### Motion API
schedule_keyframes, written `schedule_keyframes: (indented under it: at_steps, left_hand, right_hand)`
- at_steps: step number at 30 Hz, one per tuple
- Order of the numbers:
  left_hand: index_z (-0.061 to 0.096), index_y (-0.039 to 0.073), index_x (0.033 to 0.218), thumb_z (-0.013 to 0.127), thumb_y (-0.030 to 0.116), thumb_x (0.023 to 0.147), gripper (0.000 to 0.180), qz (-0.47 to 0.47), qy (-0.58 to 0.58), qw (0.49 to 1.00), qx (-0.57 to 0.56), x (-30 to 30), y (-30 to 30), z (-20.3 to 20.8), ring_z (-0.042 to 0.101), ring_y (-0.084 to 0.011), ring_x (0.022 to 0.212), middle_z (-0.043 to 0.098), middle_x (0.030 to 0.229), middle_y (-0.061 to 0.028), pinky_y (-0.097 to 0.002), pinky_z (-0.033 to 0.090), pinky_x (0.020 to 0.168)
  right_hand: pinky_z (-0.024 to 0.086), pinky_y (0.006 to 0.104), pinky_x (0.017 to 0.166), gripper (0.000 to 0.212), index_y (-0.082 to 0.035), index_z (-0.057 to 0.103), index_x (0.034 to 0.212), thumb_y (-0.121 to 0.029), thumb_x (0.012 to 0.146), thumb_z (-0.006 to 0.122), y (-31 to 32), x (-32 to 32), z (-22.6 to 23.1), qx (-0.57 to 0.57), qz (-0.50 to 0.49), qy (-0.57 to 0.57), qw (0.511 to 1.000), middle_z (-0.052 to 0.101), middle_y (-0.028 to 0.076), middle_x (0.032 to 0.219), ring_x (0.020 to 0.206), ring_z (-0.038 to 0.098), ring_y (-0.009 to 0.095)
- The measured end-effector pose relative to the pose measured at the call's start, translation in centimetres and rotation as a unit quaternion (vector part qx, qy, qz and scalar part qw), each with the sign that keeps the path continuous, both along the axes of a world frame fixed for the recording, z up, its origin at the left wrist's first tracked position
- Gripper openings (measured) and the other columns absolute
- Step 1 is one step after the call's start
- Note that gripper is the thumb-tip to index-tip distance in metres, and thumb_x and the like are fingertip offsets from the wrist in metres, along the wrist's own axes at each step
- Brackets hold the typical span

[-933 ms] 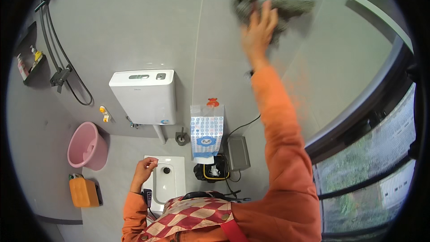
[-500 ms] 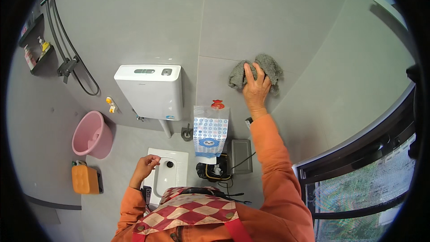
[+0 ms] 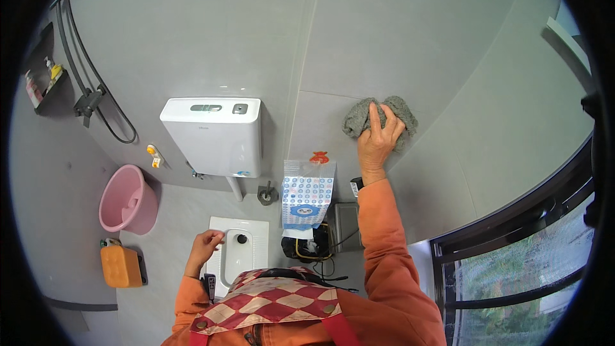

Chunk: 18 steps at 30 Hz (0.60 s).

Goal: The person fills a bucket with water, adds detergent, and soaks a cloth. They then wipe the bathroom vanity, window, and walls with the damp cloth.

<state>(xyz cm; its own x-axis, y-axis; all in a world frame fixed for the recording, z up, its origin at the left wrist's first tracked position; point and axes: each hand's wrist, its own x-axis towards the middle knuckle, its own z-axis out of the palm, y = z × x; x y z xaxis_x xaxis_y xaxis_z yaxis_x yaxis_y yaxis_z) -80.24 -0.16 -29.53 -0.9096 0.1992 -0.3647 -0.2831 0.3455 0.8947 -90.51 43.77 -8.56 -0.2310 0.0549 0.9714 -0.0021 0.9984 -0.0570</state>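
My right hand [image 3: 377,144] presses the soft, limp grey cloth [image 3: 379,117] flat on the wall tile [image 3: 410,38], fingers spread over its bunched middle; left hand [image 3: 204,248] loosely curled, empty.

A white cistern [image 3: 214,136] is mounted on the grey tiled wall [image 3: 410,32], above a white squat pan [image 3: 238,255] set in the floor. A pink bucket [image 3: 128,198] stands to the left with an orange container [image 3: 120,266] just in front of it. A patterned blue-and-white bag [image 3: 308,193] hangs beside the cistern, a black shower hose [image 3: 96,99] hangs at the far left, and a dark-framed window [image 3: 525,269] fills the lower right.
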Motion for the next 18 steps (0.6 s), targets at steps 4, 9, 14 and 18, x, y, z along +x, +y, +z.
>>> schedule_keyframes:
  at_steps: [4,9,14,18]
  left_hand:
    - [0.063,0.004,0.097,0.057,0.027,0.089,0.025,0.03,-0.027,0.999,-0.014,0.3,-2.2,-1.2,0.064,-0.0145,0.08,0.065,0.088,-0.003,-0.0277,0.049,0.062]
    - [0.063,0.005,0.096,0.06,0.028,0.088,0.025,-0.007,-0.005,1.0,-0.003,-2.5,-1.2,-1.3,0.063,-0.0128,0.078,0.064,0.084,-0.0024,-0.026,0.048,0.062]
    - [0.062,0.004,0.098,0.058,0.028,0.09,0.026,-0.057,0.006,0.998,0.017,-2.8,-0.7,-1.8,0.063,-0.0125,0.08,0.064,0.087,-0.0015,-0.0256,0.048,0.063]
    - [0.063,0.003,0.096,0.061,0.029,0.087,0.027,-0.011,-0.031,0.999,0.0,-0.8,-2.8,-3.0,0.063,-0.0126,0.078,0.065,0.081,-0.003,-0.0261,0.049,0.061]
  right_hand:
    - [0.047,0.0344,0.074,0.046,-0.016,0.065,0.103,0.005,0.063,0.056,-4.1,-1.2,-0.1,0.017,0.014,-0.026,0.999,0.057,0.003,0.103,0.084,0.049,0.026]
    - [0.049,0.0305,0.074,0.043,-0.022,0.066,0.102,-0.001,0.065,0.059,-8.3,-2.6,-0.6,0.058,0.045,-0.054,0.996,0.059,-0.003,0.101,0.081,0.053,0.023]
    - [0.05,0.0304,0.067,0.049,-0.019,0.064,0.103,0.004,0.06,0.055,-3.8,-0.3,0.7,-0.004,-0.057,-0.041,0.998,0.057,-0.002,0.104,0.085,0.052,0.022]
    - [0.05,0.0328,0.071,0.048,-0.013,0.063,0.101,0.005,0.058,0.053,-5.1,-0.7,0.9,-0.009,-0.056,-0.015,0.998,0.056,0.0,0.105,0.088,0.051,0.024]
